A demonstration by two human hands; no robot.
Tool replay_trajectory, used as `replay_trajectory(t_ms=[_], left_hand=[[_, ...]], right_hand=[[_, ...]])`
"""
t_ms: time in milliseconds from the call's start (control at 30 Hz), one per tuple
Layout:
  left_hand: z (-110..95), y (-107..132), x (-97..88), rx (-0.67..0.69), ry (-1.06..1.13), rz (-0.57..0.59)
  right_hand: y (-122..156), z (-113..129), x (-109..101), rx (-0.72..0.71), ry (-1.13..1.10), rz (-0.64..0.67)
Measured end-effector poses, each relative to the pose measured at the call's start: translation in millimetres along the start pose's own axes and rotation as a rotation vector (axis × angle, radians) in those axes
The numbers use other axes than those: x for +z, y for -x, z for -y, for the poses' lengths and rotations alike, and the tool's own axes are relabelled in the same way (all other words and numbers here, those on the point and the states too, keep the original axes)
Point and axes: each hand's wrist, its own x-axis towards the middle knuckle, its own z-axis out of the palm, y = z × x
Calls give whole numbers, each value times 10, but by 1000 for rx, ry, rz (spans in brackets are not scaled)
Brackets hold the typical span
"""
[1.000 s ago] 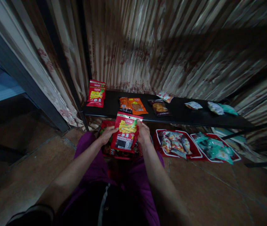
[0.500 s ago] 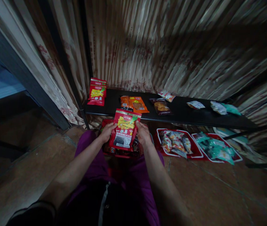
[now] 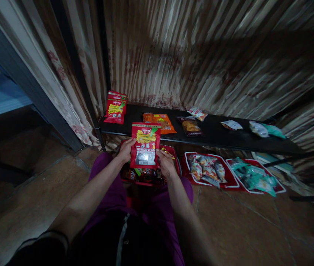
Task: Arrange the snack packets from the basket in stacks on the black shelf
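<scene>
I hold a red snack packet (image 3: 145, 144) with yellow strips printed on it upright in front of me. My left hand (image 3: 125, 149) grips its left edge and my right hand (image 3: 165, 162) grips its lower right edge, fingers closed on it. Below the packet sits a red basket (image 3: 173, 155) full of mixed snack packets. Two matching red packets (image 3: 115, 108) lean at the left end of a low black shelf (image 3: 214, 135).
On the shelf lie an orange packet (image 3: 161, 123), a dark packet (image 3: 190, 126) and several small packets to the right. Two red trays (image 3: 227, 177) of snacks rest on the tiled floor under it. A striped curtain hangs behind; a dark door frame stands left.
The packet has been lifted a little and straightened upright. My right hand slid down from its upper edge to its lower right edge, baring more of the basket.
</scene>
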Motion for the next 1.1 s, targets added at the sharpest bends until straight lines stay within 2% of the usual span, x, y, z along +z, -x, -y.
replay_trajectory(t_ms=[167,333,567,900,1000,1100], left_hand=[[7,-6,-7,-27,2,6],[61,97,-34,-88,-67,72],[155,278,-75,-83,-114,134],[186,211,-83,-17,-64,-18],[182,190,-97,-9,-77,-23],[187,189,-116,-10,-74,-13]], right_hand=[[-44,-89,-57,-7,7,-61],[-97,-123,-89,-44,-2,-164],[-81,-124,-79,-77,22,-151],[42,-154,-44,-66,92,-80],[99,-174,-30,-76,87,-29],[104,-211,-36,-91,78,-67]])
